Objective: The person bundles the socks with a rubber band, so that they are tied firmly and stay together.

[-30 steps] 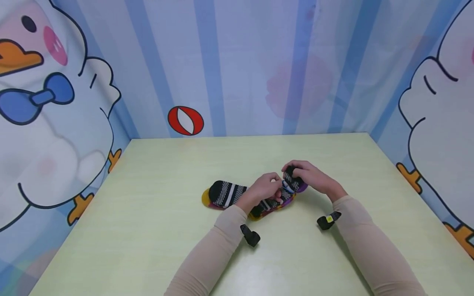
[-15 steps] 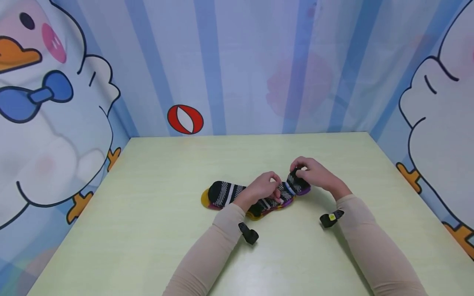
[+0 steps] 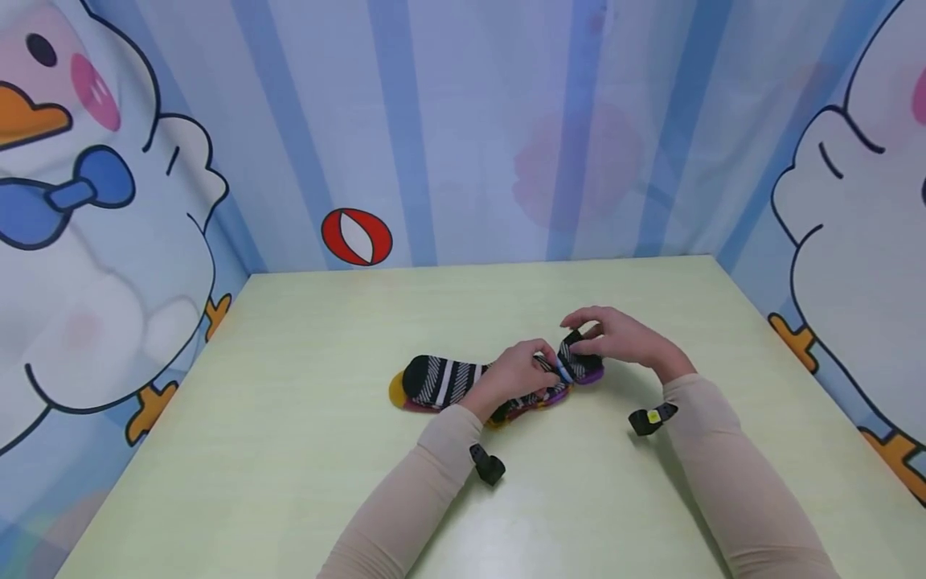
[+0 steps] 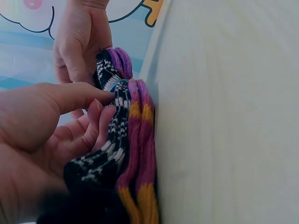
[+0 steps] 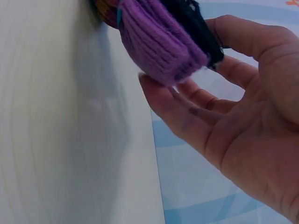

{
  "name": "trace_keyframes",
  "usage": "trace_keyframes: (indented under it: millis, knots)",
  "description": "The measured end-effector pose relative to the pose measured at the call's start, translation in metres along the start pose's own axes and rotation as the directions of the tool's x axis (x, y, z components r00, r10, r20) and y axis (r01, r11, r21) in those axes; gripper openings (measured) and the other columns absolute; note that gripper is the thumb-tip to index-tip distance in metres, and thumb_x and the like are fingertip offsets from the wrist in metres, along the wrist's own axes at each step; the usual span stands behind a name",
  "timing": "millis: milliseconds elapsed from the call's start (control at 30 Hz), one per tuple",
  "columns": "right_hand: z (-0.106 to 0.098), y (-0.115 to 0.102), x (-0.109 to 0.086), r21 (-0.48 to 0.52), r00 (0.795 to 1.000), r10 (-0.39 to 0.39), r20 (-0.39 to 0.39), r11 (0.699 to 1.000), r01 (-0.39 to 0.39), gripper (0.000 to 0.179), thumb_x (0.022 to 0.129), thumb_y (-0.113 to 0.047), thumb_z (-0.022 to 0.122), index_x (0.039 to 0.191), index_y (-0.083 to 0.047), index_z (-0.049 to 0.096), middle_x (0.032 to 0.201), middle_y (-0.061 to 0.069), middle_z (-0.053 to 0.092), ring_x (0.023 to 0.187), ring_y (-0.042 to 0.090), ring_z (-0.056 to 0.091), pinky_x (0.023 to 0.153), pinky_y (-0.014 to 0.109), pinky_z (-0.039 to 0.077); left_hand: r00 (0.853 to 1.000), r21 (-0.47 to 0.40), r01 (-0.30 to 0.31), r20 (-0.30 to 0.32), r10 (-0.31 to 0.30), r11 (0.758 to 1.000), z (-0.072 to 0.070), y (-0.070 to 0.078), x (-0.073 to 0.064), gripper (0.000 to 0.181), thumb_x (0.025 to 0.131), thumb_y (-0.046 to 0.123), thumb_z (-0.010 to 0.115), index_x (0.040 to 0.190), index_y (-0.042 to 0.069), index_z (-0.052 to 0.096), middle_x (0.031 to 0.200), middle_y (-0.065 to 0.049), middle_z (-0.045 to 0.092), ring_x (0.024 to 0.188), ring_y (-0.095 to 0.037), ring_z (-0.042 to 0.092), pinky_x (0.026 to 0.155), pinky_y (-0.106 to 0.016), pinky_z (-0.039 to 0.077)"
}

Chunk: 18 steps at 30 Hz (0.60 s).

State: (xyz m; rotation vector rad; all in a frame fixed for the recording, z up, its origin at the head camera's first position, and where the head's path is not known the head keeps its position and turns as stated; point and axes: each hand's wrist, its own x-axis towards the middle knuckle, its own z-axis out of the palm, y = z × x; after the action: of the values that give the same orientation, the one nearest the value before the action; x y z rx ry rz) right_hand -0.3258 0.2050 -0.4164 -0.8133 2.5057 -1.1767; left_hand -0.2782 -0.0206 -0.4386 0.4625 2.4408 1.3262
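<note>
A stack of patterned socks (image 3: 443, 381) lies on the table, black with white stripes on top and mustard, maroon and purple below. A narrow light-blue band (image 3: 563, 371) circles it near the cuffs. My left hand (image 3: 512, 371) pinches the socks beside this band; in the left wrist view, the thumb (image 4: 86, 94) meets the black sock's edge. At the cuff end (image 5: 163, 46), my right hand (image 3: 615, 334) has its fingers loosely spread round the purple and black ribbing. Its thumb touches the dark cuff. My left hand hides the stack's middle in the head view.
The pale wooden table (image 3: 311, 482) reaches back to a striped blue curtain (image 3: 470, 145). Printed white birds cover both side walls. Small black devices (image 3: 488, 465) are strapped at both wrists.
My right hand has drawn the cuff end slightly right, and its fingers have since spread from the ribbing. The left hand stays at the band. The head view has shifted slightly.
</note>
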Motion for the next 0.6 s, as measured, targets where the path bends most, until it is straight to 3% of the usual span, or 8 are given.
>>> trace_keyframes:
  millis: [167, 300, 467, 600]
  knots:
    - [-0.001, 0.004, -0.001, 0.092, 1.000, 0.004, 0.028, 0.996, -0.007, 0.034, 0.094, 0.001, 0.063, 0.127, 0.001, 0.058, 0.128, 0.021, 0.053, 0.111, 0.037, 0.062, 0.083, 0.041, 0.052, 0.997, 0.115, -0.050, -0.047, 0.056, 0.992, 0.000, -0.004, 0.000, 0.024, 0.090, 0.016, 0.075, 0.108, 0.015, 0.059, 0.071, -0.001, 0.063, 0.060, -0.014, 0.057, 0.058, -0.027, 0.045]
    - [-0.001, 0.007, 0.000, 0.081, 0.999, -0.036, 0.006, 0.996, 0.036, 0.020, 0.095, 0.005, 0.060, 0.114, 0.000, 0.063, 0.126, 0.021, 0.054, 0.113, 0.038, 0.059, 0.082, 0.040, 0.052, 0.988, 0.284, -0.055, -0.120, 0.092, 0.957, -0.004, -0.006, 0.001, 0.036, 0.086, 0.021, 0.080, 0.115, 0.014, 0.059, 0.072, 0.001, 0.062, 0.060, -0.012, 0.055, 0.058, -0.026, 0.043]
    - [-0.002, 0.010, 0.000, -0.059, 0.994, -0.108, -0.016, 0.993, 0.107, 0.021, 0.096, 0.004, 0.059, 0.110, 0.000, 0.074, 0.126, 0.021, 0.060, 0.116, 0.038, 0.056, 0.082, 0.039, 0.051, 0.982, 0.439, -0.019, -0.159, 0.098, 0.899, -0.009, -0.005, 0.002, 0.047, 0.086, 0.024, 0.081, 0.125, 0.011, 0.059, 0.096, -0.006, 0.067, 0.083, -0.018, 0.061, 0.073, -0.030, 0.048]
    - [-0.004, 0.016, 0.000, -0.117, 0.992, -0.118, -0.037, 0.987, 0.113, 0.022, 0.097, 0.003, 0.059, 0.115, 0.004, 0.072, 0.126, 0.024, 0.061, 0.118, 0.040, 0.055, 0.087, 0.042, 0.050, 0.985, 0.473, 0.000, -0.152, 0.081, 0.881, -0.011, -0.004, 0.002, 0.053, 0.086, 0.025, 0.081, 0.132, 0.008, 0.060, 0.120, -0.011, 0.063, 0.107, -0.023, 0.059, 0.092, -0.032, 0.048]
